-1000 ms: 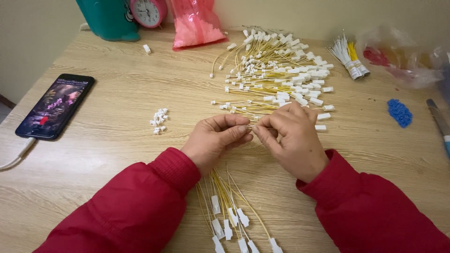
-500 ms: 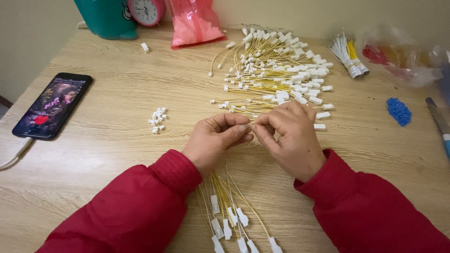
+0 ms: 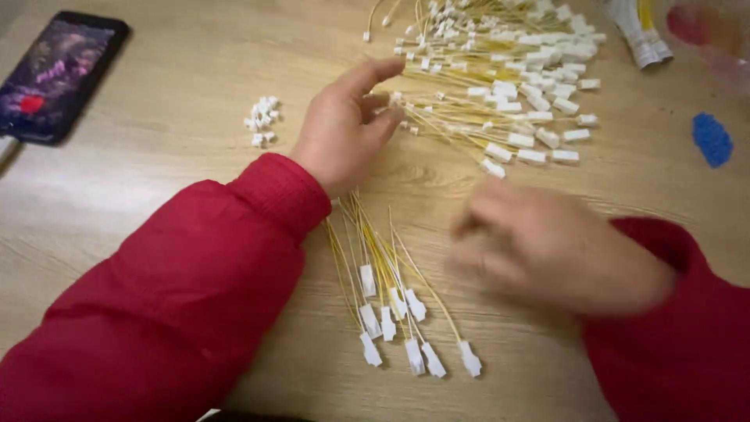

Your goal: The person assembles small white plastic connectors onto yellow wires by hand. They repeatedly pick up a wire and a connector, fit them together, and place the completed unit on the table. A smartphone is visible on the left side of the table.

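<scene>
Both hands have parted: the left hand (image 3: 344, 129), open and empty, reaches the far-edge pile of yellow wires (image 3: 500, 70), while the blurred right hand (image 3: 547, 250), grip unclear, withdraws.

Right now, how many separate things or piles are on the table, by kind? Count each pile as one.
Yellow-wire piles: 2 (far heap, near bunch)
Loose white plug pile: 1
Phone: 1
Blue piece: 1
Banded bundle: 1
Clear bag: 1
Total: 7
</scene>
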